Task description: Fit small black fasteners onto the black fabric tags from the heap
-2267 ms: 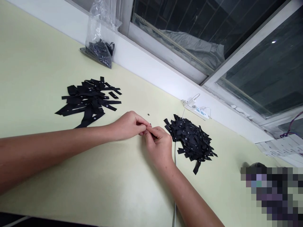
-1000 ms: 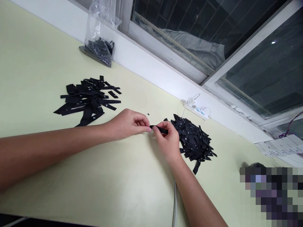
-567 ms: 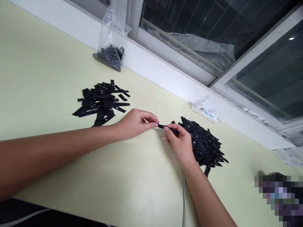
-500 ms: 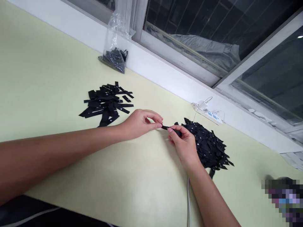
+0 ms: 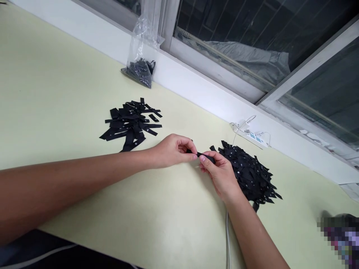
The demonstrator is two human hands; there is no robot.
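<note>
Between my two hands is a black fabric strip [image 5: 208, 158]. My left hand [image 5: 174, 150] pinches one end of it with thumb and fingertips. Close by, my right hand [image 5: 222, 172] grips the other part, thumb on top, fingers partly hidden beneath. A large heap of black strips [image 5: 251, 173], many with small white marks, lies just right of my right hand, partly covered by it. Beyond my left forearm is a smaller, looser pile of black strips [image 5: 130, 121] with similar white marks.
A clear plastic bag [image 5: 140, 56] with black pieces stands against the white wall ledge. A power strip [image 5: 254, 137] with plugs and cords lies by the ledge. A grey cable [image 5: 227, 239] crosses the pale green table [image 5: 157, 213]. A pixelated item [image 5: 340, 235] is at right.
My left fingers have shifted along the strip, closer to my right hand, with a bit of black now showing inside the left grip. The whole view has moved slightly.
</note>
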